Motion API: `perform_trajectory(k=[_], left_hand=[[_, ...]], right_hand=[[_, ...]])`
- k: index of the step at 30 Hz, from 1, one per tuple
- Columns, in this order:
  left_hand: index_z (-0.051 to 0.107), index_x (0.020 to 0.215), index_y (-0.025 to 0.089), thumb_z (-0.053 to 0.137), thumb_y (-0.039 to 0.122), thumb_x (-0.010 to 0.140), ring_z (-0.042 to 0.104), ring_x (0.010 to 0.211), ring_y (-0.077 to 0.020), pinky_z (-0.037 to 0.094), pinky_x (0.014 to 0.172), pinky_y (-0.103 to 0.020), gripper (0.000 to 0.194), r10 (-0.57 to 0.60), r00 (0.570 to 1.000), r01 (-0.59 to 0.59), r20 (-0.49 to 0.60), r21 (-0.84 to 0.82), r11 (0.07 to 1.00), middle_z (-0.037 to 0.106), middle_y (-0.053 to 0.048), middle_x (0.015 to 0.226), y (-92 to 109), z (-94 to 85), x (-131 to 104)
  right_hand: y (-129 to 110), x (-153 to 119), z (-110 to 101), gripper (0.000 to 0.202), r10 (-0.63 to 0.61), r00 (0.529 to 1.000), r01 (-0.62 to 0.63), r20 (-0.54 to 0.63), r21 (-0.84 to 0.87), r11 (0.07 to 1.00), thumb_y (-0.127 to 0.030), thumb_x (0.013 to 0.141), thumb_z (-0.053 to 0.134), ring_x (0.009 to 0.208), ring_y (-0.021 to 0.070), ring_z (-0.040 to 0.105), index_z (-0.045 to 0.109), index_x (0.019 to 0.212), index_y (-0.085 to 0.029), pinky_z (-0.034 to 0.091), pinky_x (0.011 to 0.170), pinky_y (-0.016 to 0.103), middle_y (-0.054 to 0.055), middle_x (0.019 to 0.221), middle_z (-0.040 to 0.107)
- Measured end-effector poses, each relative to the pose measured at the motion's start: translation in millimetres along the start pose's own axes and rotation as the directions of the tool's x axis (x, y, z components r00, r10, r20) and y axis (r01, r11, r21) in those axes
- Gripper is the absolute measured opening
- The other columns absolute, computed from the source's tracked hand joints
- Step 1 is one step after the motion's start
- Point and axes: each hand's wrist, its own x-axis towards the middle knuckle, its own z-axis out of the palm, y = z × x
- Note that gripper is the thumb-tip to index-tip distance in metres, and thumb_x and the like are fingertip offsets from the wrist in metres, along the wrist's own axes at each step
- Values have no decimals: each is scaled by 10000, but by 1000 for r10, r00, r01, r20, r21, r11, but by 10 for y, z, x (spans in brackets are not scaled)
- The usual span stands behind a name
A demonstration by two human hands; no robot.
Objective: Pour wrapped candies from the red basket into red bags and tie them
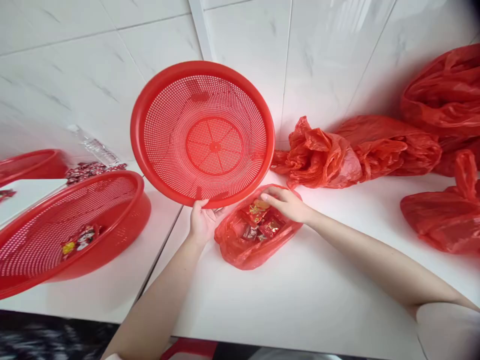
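A red plastic mesh basket is tilted up toward me, its inside bare. My left hand is closed on its lower rim, thumb on the inner side. Just below the basket, an open red plastic bag rests on the white table, holding several small red and gold wrapped packets. My right hand reaches over the bag's far right edge, thumb and fingers bent in at the packets. Its fingertips are close together near an orange-gold packet; what they grip is partly hidden.
Another red mesh basket with a few packets stands left, before dark-red patterned items and a clear plastic container. Filled red bags line the tiled wall; a tied red bag sits right. A table seam runs left of my arm.
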Motion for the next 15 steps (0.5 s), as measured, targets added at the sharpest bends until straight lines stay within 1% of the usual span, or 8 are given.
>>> perform_trajectory(k=[2,4,6,8,10,12,14,15], left_hand=[[592,1048,197,489,218,755,661,872,-193,551,695,-310,311,1,1000,-1,-14,14,1000,703,-50,991,27,-14,12],[599,1029,196,502,214,751,658,844,-188,539,631,-279,295,-16,1000,15,16,39,999,707,-47,973,41,-22,15],[611,997,182,528,221,744,657,827,-198,532,603,-278,269,-33,997,28,63,78,997,710,-56,955,46,-31,12],[619,968,168,553,246,738,657,825,-214,532,603,-293,252,-41,993,28,109,114,993,712,-69,939,55,-47,14],[615,959,170,563,285,731,654,851,-233,533,618,-311,261,-36,987,17,157,116,993,710,-82,952,85,-76,35],[596,954,191,553,319,725,648,867,-233,531,637,-320,265,-13,984,0,179,75,997,702,-78,973,150,-131,81],[565,961,221,539,312,723,644,820,-195,518,637,-291,257,51,995,-53,91,25,998,692,-49,955,250,-226,152],[545,979,237,530,294,727,637,777,-167,504,627,-266,259,102,995,-101,-11,15,995,685,-31,939,308,-290,192]], right_hand=[[29,24,15,392,135,990,-120,-48,234,965,-515,887,486,952,188,634,595,1061,-182,518,857,379,77,1090,659],[17,29,37,412,176,984,-152,-11,449,881,-534,851,533,958,196,645,596,1065,-188,531,856,386,81,1111,658],[-25,16,75,400,206,978,-182,21,561,808,-529,803,601,901,206,667,641,985,-175,533,866,400,83,1024,692],[-84,-4,116,366,239,971,-197,13,611,766,-499,753,669,840,211,681,678,892,-160,533,871,409,79,924,715],[-151,-20,120,319,232,971,-142,-56,649,748,-456,736,699,836,209,684,693,858,-161,529,886,402,69,910,721],[-222,-26,49,269,196,964,-22,-181,680,733,-409,747,702,865,200,682,694,879,-176,521,905,389,50,934,722],[-287,-26,-105,230,190,930,84,-313,688,721,-370,760,698,890,196,678,686,906,-193,527,898,384,35,958,720],[-314,-25,-201,219,199,909,118,-365,685,719,-362,767,692,897,199,677,681,910,-197,537,880,384,34,965,718]])
